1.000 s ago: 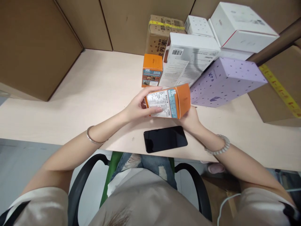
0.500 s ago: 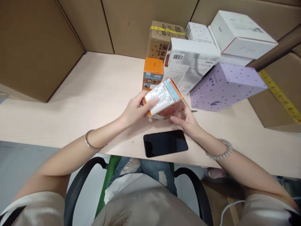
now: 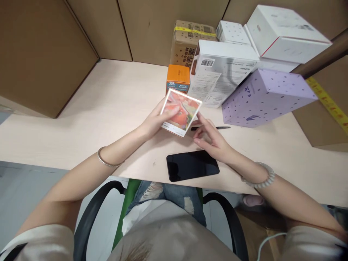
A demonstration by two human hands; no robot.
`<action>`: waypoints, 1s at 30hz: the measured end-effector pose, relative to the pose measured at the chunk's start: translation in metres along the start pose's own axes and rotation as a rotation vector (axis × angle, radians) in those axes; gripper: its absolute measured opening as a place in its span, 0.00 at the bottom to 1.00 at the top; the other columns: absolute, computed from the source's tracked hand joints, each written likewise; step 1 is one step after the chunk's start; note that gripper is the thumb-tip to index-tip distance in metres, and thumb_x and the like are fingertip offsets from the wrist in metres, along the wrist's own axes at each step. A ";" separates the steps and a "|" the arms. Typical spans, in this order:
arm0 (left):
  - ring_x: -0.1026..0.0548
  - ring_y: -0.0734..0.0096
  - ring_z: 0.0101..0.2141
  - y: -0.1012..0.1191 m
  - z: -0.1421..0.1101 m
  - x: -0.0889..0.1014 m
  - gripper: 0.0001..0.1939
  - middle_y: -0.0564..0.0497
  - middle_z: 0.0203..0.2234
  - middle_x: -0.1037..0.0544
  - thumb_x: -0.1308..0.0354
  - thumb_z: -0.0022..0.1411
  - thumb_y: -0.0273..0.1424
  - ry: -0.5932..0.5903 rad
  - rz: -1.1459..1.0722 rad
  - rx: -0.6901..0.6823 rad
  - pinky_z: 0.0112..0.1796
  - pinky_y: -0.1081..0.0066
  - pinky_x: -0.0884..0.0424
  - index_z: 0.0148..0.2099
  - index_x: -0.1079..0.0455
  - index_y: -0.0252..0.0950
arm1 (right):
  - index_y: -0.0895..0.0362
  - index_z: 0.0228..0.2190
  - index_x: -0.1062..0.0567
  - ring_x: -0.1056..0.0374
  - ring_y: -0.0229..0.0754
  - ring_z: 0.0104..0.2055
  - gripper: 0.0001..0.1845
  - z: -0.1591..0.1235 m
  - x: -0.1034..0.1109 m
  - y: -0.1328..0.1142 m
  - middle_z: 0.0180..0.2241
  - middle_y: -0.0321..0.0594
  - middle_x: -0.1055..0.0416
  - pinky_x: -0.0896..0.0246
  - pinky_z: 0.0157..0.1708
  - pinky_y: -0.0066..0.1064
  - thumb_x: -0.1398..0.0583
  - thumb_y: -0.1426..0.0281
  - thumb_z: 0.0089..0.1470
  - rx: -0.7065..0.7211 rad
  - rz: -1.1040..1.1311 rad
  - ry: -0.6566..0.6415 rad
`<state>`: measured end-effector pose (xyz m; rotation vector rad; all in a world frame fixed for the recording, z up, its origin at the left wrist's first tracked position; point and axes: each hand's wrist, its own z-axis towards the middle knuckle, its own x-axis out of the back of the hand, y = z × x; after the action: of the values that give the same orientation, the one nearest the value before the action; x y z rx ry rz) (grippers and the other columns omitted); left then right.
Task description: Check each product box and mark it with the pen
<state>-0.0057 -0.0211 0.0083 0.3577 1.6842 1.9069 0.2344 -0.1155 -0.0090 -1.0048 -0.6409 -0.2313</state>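
Note:
In my left hand (image 3: 156,117) is a small carton (image 3: 187,105), held by its left side with the thumb laid across its upper face. That face has a white border and a reddish-orange printed picture. My right hand (image 3: 213,139) is open beside the carton's right edge. Its index finger reaches up to that edge, perhaps touching it, while the other fingers are loosely bent. Behind the right fingers a dark pen (image 3: 223,127) lies on the table. Just below the hands rests a black smartphone (image 3: 192,165), screen up.
An orange box (image 3: 178,73) stands right behind the held carton. Around it are a brown carton (image 3: 181,45), a large white box (image 3: 225,69), a purple spotted box (image 3: 261,98) and stacked white boxes (image 3: 288,32). Cardboard panels (image 3: 168,25) border the pale tabletop (image 3: 108,94).
The carton has been turned, so its picture face now shows instead of the white text panel. My right hand has come off it, with its fingers spread. The view has shifted slightly.

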 end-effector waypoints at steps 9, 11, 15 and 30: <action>0.15 0.47 0.52 0.006 0.006 0.009 0.33 0.47 0.49 0.14 0.54 0.73 0.57 0.055 -0.470 0.320 0.55 0.45 0.18 0.63 0.27 0.40 | 0.73 0.52 0.21 0.34 0.48 0.30 0.24 0.006 0.031 -0.032 0.36 0.57 0.23 0.55 0.36 0.40 0.47 0.73 0.62 -0.348 -1.261 -0.211; 0.14 0.48 0.47 0.004 0.006 0.013 0.35 0.46 0.46 0.13 0.56 0.73 0.57 0.028 -0.530 0.347 0.52 0.45 0.17 0.64 0.27 0.38 | 0.70 0.44 0.19 0.34 0.47 0.29 0.20 0.006 0.033 -0.034 0.36 0.57 0.23 0.58 0.35 0.39 0.49 0.74 0.64 -0.436 -1.284 -0.296; 0.13 0.47 0.45 -0.001 0.004 0.017 0.38 0.40 0.45 0.14 0.57 0.71 0.56 -0.036 -0.624 0.357 0.50 0.45 0.17 0.66 0.30 0.34 | 0.65 0.38 0.20 0.35 0.46 0.28 0.19 0.004 0.035 -0.033 0.35 0.54 0.23 0.62 0.32 0.38 0.50 0.75 0.66 -0.465 -1.280 -0.357; 0.16 0.41 0.52 -0.015 -0.001 0.009 0.35 0.45 0.55 0.16 0.51 0.68 0.62 -0.010 -0.307 0.308 0.48 0.41 0.17 0.64 0.29 0.46 | 0.62 0.43 0.20 0.33 0.43 0.28 0.17 0.012 0.040 -0.024 0.40 0.50 0.19 0.64 0.26 0.37 0.49 0.74 0.66 -0.333 -1.183 -0.323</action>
<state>-0.0101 -0.0162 -0.0076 0.2082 1.9064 1.4270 0.2503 -0.1143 0.0367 -0.8716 -1.4872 -1.2600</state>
